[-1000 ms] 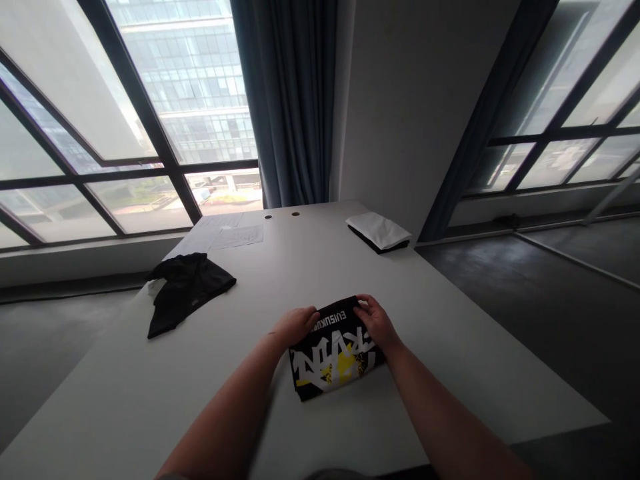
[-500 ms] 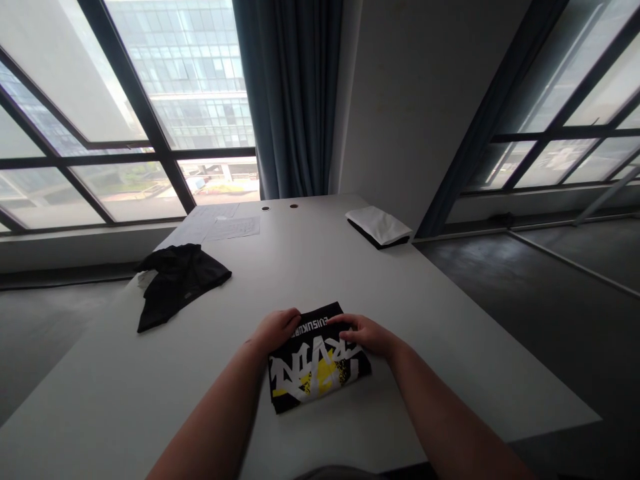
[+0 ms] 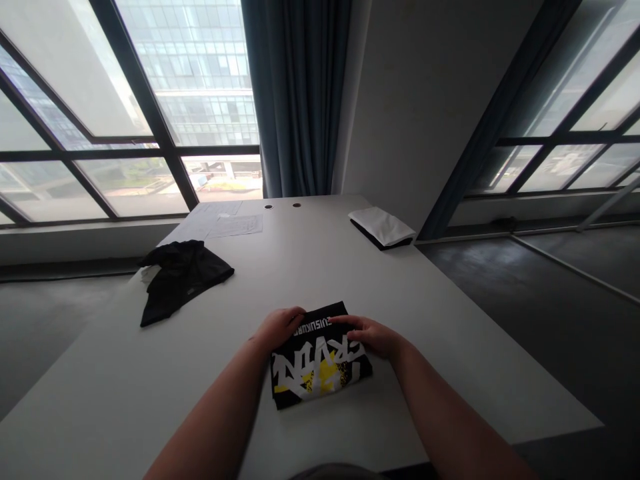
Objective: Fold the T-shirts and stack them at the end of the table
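Observation:
A folded black T-shirt [image 3: 320, 363] with white lettering and a yellow print is in front of me at the near part of the white table [image 3: 300, 267]. My left hand [image 3: 281, 328] grips its upper left edge, the fingers curled over the border. On the opposite side, my right hand [image 3: 377, 337] holds the right edge. Its index finger stretches across the cloth towards the small white lettering, with the thumb lower down. The underside of the T-shirt and the fingertips beneath it are hidden.
A crumpled black garment [image 3: 185, 277] lies at the table's left edge, with something white partly under it. Paper sheets [image 3: 235, 226] are at the far left. A folded white-and-black cloth [image 3: 384, 227] lies near the right edge. Two round holes pierce the far end.
The view has shifted slightly, so everything sits a little further right. Both hands keep their places on the T-shirt; little else differs.

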Tool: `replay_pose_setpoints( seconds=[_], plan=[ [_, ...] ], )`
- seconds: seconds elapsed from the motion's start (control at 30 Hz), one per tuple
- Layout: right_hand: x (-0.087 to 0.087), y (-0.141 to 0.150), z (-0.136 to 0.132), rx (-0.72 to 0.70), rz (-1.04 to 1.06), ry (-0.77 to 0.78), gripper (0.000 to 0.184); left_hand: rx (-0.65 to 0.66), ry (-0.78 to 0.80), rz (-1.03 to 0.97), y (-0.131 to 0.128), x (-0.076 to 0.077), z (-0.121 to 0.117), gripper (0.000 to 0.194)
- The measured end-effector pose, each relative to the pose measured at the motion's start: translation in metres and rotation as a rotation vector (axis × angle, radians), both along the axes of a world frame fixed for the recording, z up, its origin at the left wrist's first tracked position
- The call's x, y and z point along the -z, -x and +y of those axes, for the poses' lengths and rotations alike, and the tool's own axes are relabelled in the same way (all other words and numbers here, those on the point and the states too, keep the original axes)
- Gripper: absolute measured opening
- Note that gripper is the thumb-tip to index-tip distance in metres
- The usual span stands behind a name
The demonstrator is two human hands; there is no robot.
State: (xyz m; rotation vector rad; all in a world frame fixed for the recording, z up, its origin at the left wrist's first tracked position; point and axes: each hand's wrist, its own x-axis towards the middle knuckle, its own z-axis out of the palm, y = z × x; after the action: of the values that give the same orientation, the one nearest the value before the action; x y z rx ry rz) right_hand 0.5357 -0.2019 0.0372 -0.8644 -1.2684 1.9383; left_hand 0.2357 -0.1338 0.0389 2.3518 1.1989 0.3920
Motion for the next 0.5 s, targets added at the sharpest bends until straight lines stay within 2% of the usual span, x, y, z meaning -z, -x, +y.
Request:
replay_pose_setpoints(
  seconds=[0.1, 0.23, 0.37, 0.5],
  plan=[
    [-0.007, 0.002, -0.002, -0.052, -0.129, -0.055, 0.062, 0.013, 0.007, -0.003, 0.001, -0.001, 0.001, 0.036],
    [-0.008, 0.008, -0.001, 0.043, -0.201, -0.126, 0.069, -0.017, 0.022, -0.035, 0.005, -0.002, 0.003, 0.037],
    [-0.005, 0.008, 0.001, 0.119, -0.241, -0.173, 0.074, -0.089, 0.015, 0.011, 0.012, -0.003, 0.008, 0.037],
    [-0.003, 0.001, 0.003, 0.146, -0.277, -0.215, 0.078, -0.213, -0.015, 0.086, 0.016, -0.002, 0.014, 0.035]
  ],
)
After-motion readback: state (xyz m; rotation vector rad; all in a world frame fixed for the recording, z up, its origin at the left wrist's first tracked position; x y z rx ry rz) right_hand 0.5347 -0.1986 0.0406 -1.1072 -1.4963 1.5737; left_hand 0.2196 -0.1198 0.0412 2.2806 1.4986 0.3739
